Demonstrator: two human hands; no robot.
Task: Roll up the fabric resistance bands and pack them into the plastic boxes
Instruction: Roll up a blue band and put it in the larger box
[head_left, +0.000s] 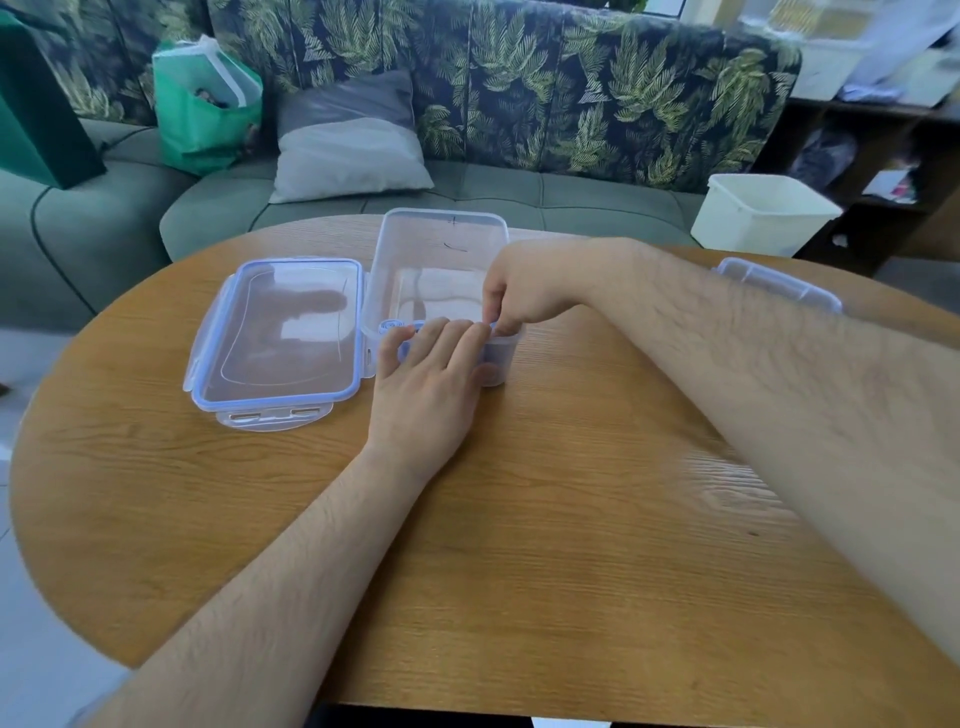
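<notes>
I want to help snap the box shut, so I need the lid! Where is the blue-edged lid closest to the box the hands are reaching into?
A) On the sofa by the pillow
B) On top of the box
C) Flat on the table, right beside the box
C: the lid lies flat on the wooden table, just to the left of the open box, which has nothing covering it.

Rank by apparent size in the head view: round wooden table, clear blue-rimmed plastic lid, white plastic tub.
1. round wooden table
2. clear blue-rimmed plastic lid
3. white plastic tub; it sits farther from the camera, so its true size is unsure.
</notes>
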